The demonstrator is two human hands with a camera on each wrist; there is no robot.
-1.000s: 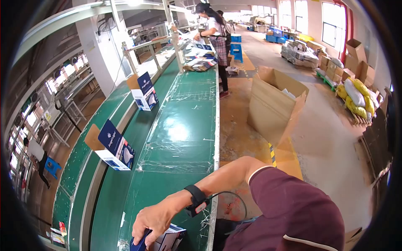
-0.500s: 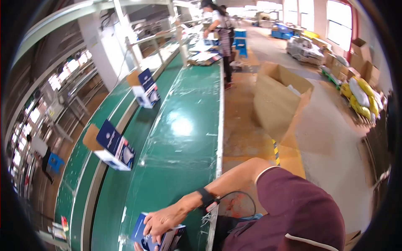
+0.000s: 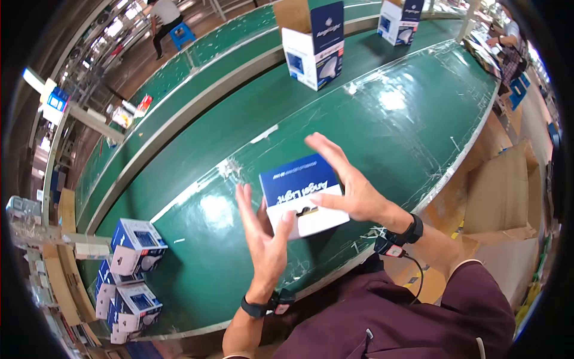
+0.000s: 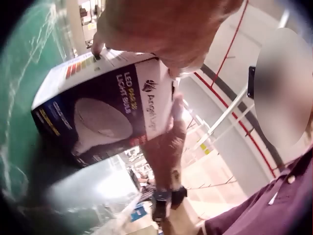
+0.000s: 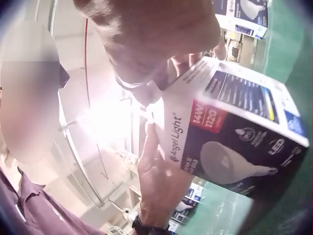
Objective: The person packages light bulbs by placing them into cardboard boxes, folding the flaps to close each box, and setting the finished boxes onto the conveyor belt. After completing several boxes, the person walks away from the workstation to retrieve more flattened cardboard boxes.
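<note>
A blue and white light bulb box (image 3: 299, 182), printed Angel Light, is between my two hands over the green belt. My left hand (image 3: 263, 245) is along its left side, fingers extended and thumb at the white panel's edge. On the other side my right hand (image 3: 356, 194) lays its thumb on the white panel, its straight fingers reaching past the far corner. In the left wrist view a bulb picture marks one dark face of the box (image 4: 102, 120). The right wrist view shows another face of the box (image 5: 230, 156) with a red 14W label.
Two boxes with raised flaps, a nearer box (image 3: 314, 51) and a farther box (image 3: 399, 24), stand on the belt's far lane. Several closed boxes (image 3: 137, 245) are grouped at the left. A large carton (image 3: 499, 191) is on the floor at right, near another person (image 3: 511, 42).
The head view has swung left and down. My left hand has come fully into view, and the box, earlier at the bottom edge under my right hand, is now between both hands mid-view.
</note>
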